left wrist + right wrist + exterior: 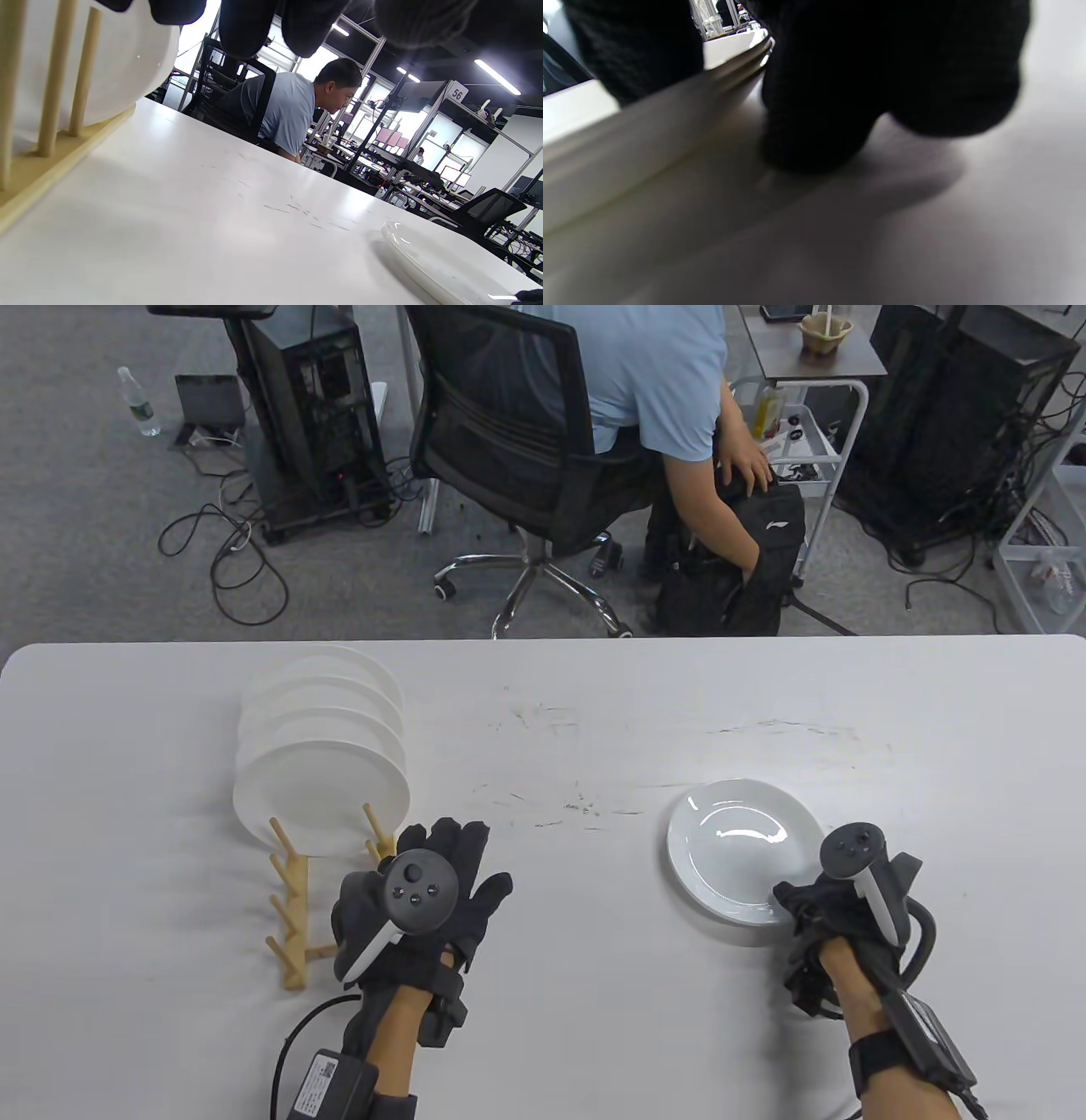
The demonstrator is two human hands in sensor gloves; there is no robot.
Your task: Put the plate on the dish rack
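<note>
A white plate (742, 844) lies flat on the table at the right. My right hand (793, 899) is at its near right rim, with the thumb on top of the rim and fingers down at the edge, pinching it. In the right wrist view the gloved fingers (818, 106) press against the table under the plate's rim (649, 140). A wooden dish rack (293, 899) stands at the left and holds several upright white plates (322, 789). My left hand (450, 848) rests flat and open on the table just right of the rack and holds nothing.
The rack's near slots have bare pegs (51, 84). The flat plate also shows in the left wrist view (445, 262). A person in an office chair (526, 449) sits beyond the table's far edge. The table (594, 1001) is white.
</note>
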